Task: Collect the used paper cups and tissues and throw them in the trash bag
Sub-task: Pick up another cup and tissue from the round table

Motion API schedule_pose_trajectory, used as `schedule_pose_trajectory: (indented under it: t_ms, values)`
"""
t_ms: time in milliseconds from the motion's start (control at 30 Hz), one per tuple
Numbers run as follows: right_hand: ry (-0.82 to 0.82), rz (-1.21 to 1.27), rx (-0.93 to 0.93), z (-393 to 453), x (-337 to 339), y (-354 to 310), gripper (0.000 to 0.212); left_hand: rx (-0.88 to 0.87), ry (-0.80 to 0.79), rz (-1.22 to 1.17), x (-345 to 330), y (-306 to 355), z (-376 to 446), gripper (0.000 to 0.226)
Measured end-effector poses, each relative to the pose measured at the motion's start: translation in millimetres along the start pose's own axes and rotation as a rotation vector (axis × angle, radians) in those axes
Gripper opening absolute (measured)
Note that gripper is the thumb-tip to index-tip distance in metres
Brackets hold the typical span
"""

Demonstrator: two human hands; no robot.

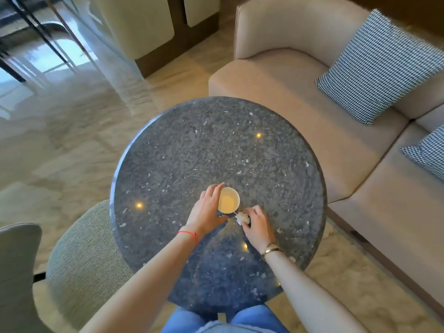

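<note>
A white paper cup [228, 200] stands upright on the round dark stone table [216, 145], its inside pale and empty-looking. My left hand [208, 207] wraps around the cup's left side, fingers curled on its wall. Just right of the cup, my right hand [257, 223] pinches a crumpled white tissue [241, 218] against the tabletop. No trash bag is in view.
A beige sofa [300, 97] with two houndstooth cushions [379, 68] runs along the table's right side. A grey-green upholstered chair [81, 255] stands at the left front. Polished marble floor [60, 140] lies to the left.
</note>
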State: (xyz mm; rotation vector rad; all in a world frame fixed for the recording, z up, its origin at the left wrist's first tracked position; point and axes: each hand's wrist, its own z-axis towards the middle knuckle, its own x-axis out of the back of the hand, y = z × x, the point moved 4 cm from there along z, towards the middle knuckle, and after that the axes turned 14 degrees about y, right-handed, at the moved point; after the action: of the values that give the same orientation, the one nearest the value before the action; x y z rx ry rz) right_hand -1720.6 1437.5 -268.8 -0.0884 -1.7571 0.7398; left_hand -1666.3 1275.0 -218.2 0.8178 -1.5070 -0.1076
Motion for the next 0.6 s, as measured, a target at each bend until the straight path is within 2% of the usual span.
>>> schedule_pose_trajectory:
  t_ms: [300, 600]
  values:
    - [0.033, 0.043, -0.056, -4.6, 6.9, -3.7, 0.008, 0.057, 0.068, -0.089, 11.7, 1.5, -4.9, 0.082]
    - [0.136, 0.151, 0.015, -23.6, 53.6, -35.6, 0.008, 0.115, 0.288, -0.201, 66.2, -18.1, -66.5, 0.078]
